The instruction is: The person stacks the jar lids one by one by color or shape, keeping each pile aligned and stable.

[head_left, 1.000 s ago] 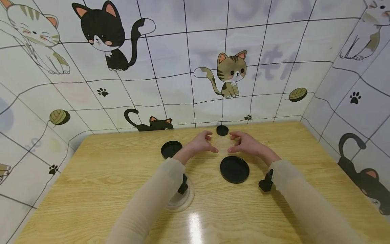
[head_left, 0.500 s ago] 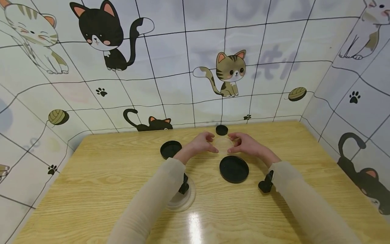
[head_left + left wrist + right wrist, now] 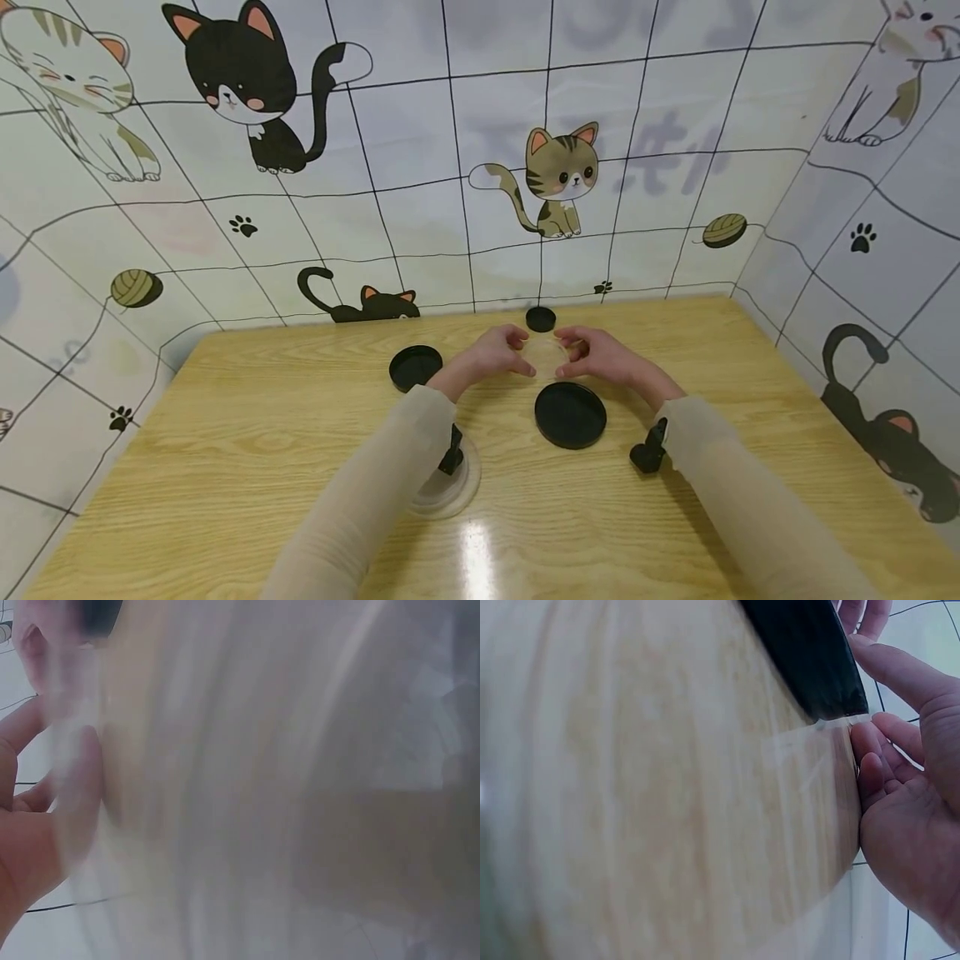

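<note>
- Two hands in sight: made out the left hand [image 3: 491, 352] and the right hand [image 3: 600, 357], fingers and thumbs curled, holding opposite sides of a clear dish [image 3: 546, 357].
- Found the dish between both sets of fingertips, either on the table [image 3: 225, 467] or just above; could not tell which, nor the firmness of the hold.
- Spotted the small black lid [image 3: 541, 318] just beyond the fingers, the big black lid [image 3: 570, 415] just short of the thumbs, and another black lid [image 3: 415, 367] left of the left fingers.
- Noted clear lids [image 3: 444, 500] well behind the left fingers, partly hidden by the sleeve [image 3: 382, 475].
- Judged a slip likeliest, because of smooth plastic and fingers only at the sides.
- Feared a tilted dish from uneven pressing.
- Suspected a knock to the small lid from reaching forward, or to the big lid from pulling back.
</note>
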Available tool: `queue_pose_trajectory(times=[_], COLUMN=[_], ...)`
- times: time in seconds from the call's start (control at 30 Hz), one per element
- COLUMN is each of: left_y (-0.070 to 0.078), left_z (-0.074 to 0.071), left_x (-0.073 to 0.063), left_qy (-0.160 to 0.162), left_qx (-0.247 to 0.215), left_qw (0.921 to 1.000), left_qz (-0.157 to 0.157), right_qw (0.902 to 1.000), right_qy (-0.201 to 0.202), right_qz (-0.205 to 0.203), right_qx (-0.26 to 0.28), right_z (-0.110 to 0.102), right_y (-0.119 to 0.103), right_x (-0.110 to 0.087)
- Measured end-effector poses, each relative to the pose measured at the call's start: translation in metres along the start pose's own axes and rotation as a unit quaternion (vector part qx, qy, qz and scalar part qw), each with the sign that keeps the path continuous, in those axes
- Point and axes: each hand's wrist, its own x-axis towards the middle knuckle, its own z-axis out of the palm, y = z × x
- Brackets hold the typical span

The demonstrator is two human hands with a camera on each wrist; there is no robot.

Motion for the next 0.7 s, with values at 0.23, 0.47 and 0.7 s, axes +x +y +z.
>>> queue_pose_trajectory(times=[0.23, 0.47, 0.7], left_y=[-0.0002, 0.0005, -0.0001], left_z=[0.0006, 0.0003, -0.0004], left_x=[0.0014, -0.0022, -0.0009], left_qy=[-0.002, -0.015, -0.019], left_qx=[-0.003, -0.017, -0.027], left_qw=[1.0, 0.9997, 0.9995], left_qz=[-0.001, -0.008, -0.004], right_qw=[0.9999, 0.9997, 0.9992], right_qy=[0.001, -0.01, -0.02], right_qz=[0.0, -0.007, -0.012], right_qx=[-0.013, -0.022, -0.031], right_z=[-0.0017, -0.0012, -0.0044], right_y=[-0.0032, 0.0006, -0.0001], right_x=[-0.0014, -0.0018, -0.0035])
